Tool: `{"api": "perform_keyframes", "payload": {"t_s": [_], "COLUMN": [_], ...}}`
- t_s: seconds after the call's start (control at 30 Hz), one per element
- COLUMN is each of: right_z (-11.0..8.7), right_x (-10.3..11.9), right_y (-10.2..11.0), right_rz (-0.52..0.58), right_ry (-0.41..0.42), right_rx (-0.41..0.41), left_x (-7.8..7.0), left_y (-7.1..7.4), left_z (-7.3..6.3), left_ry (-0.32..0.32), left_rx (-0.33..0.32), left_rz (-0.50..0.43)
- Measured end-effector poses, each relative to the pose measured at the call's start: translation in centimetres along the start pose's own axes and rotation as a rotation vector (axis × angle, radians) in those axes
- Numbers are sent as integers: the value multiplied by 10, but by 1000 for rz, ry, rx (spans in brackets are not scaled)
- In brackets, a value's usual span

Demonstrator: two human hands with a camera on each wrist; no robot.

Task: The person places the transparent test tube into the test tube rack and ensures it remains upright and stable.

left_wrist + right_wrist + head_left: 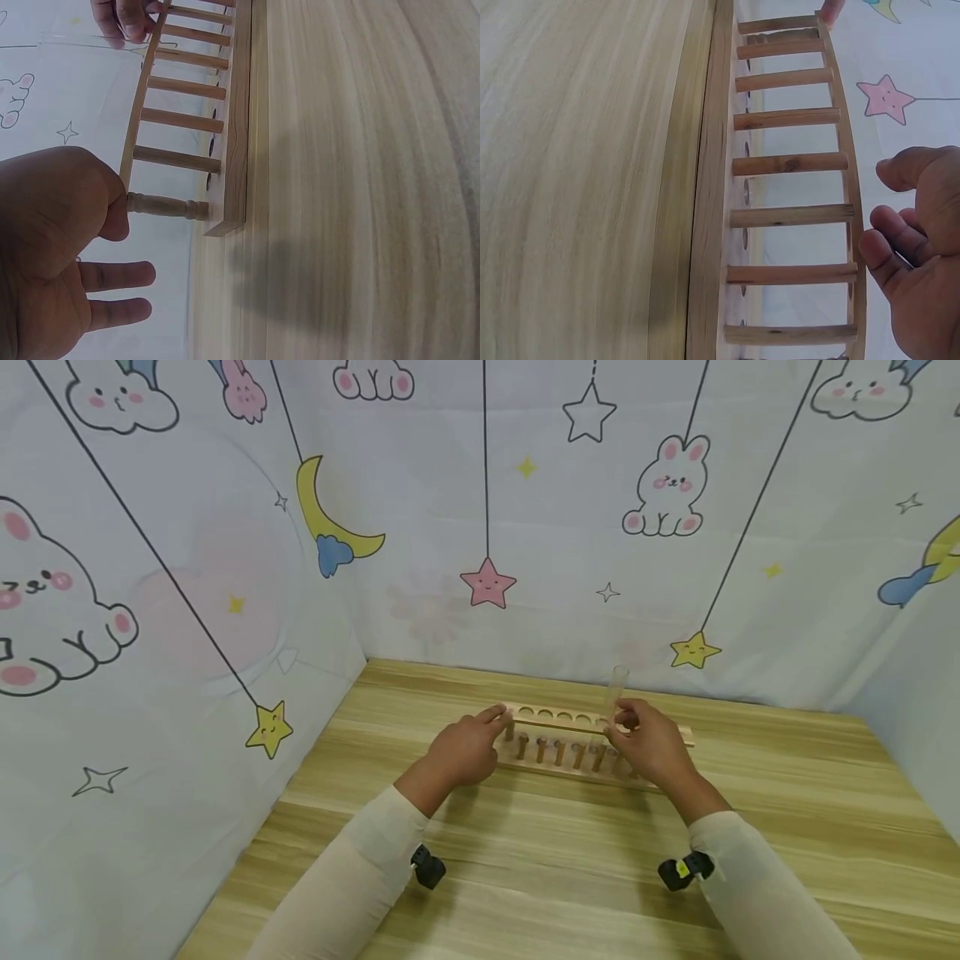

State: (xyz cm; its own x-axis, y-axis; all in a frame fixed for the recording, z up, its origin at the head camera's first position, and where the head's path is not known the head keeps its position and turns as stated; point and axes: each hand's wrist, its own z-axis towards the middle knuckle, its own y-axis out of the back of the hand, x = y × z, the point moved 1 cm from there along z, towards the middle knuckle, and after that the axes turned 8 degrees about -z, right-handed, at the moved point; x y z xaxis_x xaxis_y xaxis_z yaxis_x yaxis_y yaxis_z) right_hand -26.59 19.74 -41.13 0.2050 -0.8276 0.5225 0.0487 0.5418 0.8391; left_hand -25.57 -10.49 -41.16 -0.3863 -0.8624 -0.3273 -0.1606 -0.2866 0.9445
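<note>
A wooden test tube rack [555,767] stands on the table, with a row of round holes in its top bar and a row of pegs. My left hand [467,747] grips the left end of that top bar; in the left wrist view two fingers [120,276] stick out free beside it. My right hand [651,745] holds a clear glass test tube [618,681] between thumb and fingers at the right part of the rack. The tube rises above the top bar, and its lower part overlaps the rack. In the right wrist view the right hand [922,240] is beside the top bar.
The wood-grain table [540,860] runs back to a white cloth wall [435,527] printed with rabbits, stars and moons. Another cloth wall [187,527] rises at the left. Small black cameras [429,867] sit at both wrists.
</note>
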Motion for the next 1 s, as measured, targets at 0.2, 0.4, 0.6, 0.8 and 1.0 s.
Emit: {"api": "perform_keyframes", "payload": {"t_s": [0.2,0.4,0.6,0.8,1.0], "right_z": [-8,-17,-25,-31,-39], "right_x": [-9,-20,-28,-34,-40], "right_y": [5,13,22,31,38], "right_rz": [-13,-50,-72,-91,-94], "right_ry": [53,95,113,110,112], "right_rx": [4,11,-2,2,9], "left_x": [4,7,9,10,12], "left_y": [-1,1,2,3,1], "left_z": [-1,-4,-4,-3,-1], "left_ry": [-18,-17,-22,-28,-47], "left_rx": [-17,-11,-14,-7,-3], "left_rz": [26,-1,-24,-46,-58]}}
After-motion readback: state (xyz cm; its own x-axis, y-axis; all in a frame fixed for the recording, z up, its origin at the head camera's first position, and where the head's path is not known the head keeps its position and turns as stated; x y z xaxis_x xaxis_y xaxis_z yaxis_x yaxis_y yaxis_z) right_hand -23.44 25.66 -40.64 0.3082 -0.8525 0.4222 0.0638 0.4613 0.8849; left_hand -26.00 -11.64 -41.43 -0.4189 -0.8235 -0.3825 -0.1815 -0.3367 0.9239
